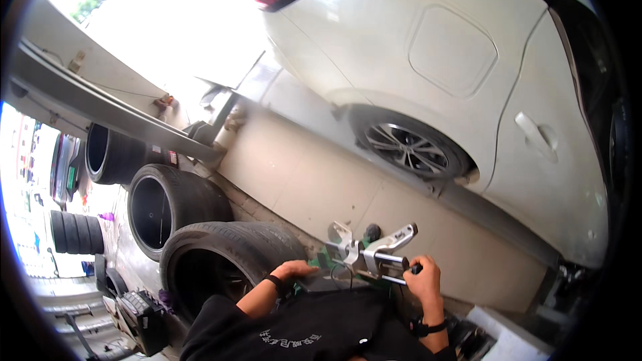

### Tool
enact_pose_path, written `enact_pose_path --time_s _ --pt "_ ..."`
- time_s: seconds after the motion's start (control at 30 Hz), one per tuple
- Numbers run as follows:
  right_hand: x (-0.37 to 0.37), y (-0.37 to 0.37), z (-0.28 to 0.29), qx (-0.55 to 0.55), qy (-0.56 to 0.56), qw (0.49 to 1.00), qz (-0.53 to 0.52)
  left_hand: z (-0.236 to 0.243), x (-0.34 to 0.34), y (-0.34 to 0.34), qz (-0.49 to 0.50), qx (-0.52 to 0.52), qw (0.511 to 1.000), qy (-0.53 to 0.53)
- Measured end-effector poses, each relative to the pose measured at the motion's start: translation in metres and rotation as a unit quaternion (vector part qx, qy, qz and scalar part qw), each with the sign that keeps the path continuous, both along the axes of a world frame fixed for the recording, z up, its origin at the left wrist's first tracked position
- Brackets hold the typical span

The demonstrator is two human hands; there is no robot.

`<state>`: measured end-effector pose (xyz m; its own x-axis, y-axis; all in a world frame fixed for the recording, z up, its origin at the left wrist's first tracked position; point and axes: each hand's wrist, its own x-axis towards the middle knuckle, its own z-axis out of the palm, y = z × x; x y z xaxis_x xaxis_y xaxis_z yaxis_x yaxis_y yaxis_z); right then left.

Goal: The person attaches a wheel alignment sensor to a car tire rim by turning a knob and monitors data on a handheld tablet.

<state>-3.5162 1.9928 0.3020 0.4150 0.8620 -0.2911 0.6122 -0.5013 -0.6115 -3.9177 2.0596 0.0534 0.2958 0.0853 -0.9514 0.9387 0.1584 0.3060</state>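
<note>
In front of my body is a wheel clamp [368, 257] with silver forked arms, parallel metal rods and green parts behind. My right hand [423, 278] is closed around the black knob [417, 269] at its right end. At the clamp's left side, my left hand [294, 270] has its fingers bent against the edge of the green part, their tips partly hidden. Beyond the clamp, a white car's rear wheel [409, 147] with dark and silver spokes rests at the raised platform [495, 217].
Large tires [227, 247] lie on their sides along my left, close to my left forearm. A grey metal beam [107, 107] runs above them. The white car [461, 47] fills the upper right. Farther left stand a stack of thin tires [77, 232] and a black box-like device [142, 321].
</note>
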Motion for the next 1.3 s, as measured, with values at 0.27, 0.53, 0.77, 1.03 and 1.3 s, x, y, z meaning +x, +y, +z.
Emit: enact_pose_path --time_s 0.27,0.53,0.77,1.03,1.3 --pt "0.008 0.013 0.005 0.04 0.012 0.999 0.031 0.032 0.011 -0.002 0.044 0.006 0.999 -0.016" --pt "0.003 0.043 0.017 0.07 0.008 0.996 0.051 0.048 0.024 0.018 0.133 -0.036 0.99 0.002" --pt "0.011 0.093 0.024 0.142 -0.02 0.985 0.096 0.003 0.045 0.029 0.138 -0.073 0.987 -0.028" --pt "0.045 0.167 -0.013 0.235 -0.08 0.96 0.129 0.002 0.122 0.085 0.267 -0.202 0.939 -0.086" --pt "0.078 0.217 -0.113 0.294 -0.102 0.934 0.176 -0.112 0.195 0.102 0.319 -0.19 0.92 -0.124"
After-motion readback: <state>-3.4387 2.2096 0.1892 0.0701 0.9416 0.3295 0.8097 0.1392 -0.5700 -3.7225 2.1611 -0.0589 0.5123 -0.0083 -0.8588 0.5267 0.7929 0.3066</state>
